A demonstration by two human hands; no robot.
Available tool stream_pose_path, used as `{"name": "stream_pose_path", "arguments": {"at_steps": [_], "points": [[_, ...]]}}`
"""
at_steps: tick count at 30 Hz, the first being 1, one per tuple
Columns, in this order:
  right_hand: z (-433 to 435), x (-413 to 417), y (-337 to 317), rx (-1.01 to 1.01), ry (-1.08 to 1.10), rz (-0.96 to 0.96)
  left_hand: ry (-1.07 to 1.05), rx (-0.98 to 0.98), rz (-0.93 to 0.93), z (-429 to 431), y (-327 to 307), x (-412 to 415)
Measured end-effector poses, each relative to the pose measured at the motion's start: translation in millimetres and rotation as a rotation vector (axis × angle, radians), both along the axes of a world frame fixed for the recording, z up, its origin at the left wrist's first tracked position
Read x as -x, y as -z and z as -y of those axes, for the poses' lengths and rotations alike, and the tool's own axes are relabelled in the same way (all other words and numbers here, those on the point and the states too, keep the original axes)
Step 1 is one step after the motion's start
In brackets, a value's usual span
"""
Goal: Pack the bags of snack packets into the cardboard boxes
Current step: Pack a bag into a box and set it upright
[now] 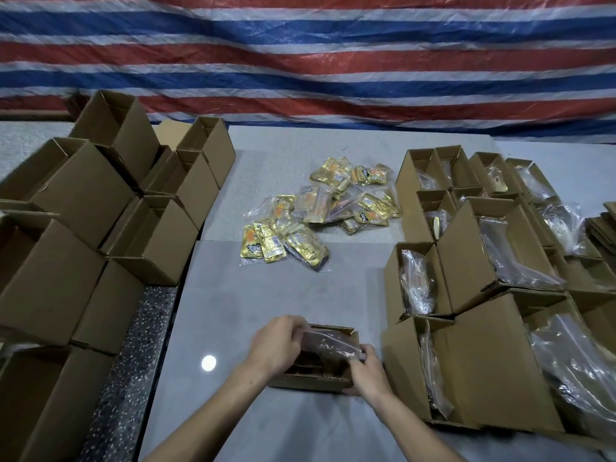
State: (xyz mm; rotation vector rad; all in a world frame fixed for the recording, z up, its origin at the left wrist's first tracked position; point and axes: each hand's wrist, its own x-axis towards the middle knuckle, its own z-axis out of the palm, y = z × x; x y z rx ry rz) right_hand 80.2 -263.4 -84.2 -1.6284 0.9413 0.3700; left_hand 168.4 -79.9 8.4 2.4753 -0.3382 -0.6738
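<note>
A small open cardboard box (313, 383) stands on the grey table near me. A clear zip bag of snack packets (331, 345) sticks out of its top, tilted. My left hand (278, 345) pinches the bag's upper left edge. At the bag's right end, my right hand (365, 371) grips it and touches the box's right side. More clear bags of gold snack packets (320, 211) lie in a loose pile at the table's middle.
Empty open boxes (83, 201) are stacked on the left, over a speckled counter strip (133, 361). Boxes holding clear bags (500, 295) crowd the right side. A striped tarp (300, 55) hangs behind. Flat cardboard (603, 228) lies at the far right.
</note>
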Motion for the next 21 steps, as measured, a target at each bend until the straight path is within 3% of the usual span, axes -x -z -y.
{"name": "stream_pose_path", "arguments": {"at_steps": [6, 8, 15, 19, 21], "points": [[0, -2, 4, -0.008, 0.011, -0.01, 0.026, -0.061, 0.504, 4, 6, 6], [1, -3, 3, -0.007, 0.012, -0.015, 0.112, -0.089, 0.56, 6, 11, 9], [-2, -3, 0, -0.036, 0.027, -0.039, 0.277, -0.273, 0.184, 6, 47, 16], [-1, -4, 0, -0.011, 0.013, -0.054, 0.449, -0.285, 0.015, 6, 56, 21], [1, -4, 0, -0.004, -0.013, -0.067, 0.426, -0.272, -0.084, 6, 61, 24]]}}
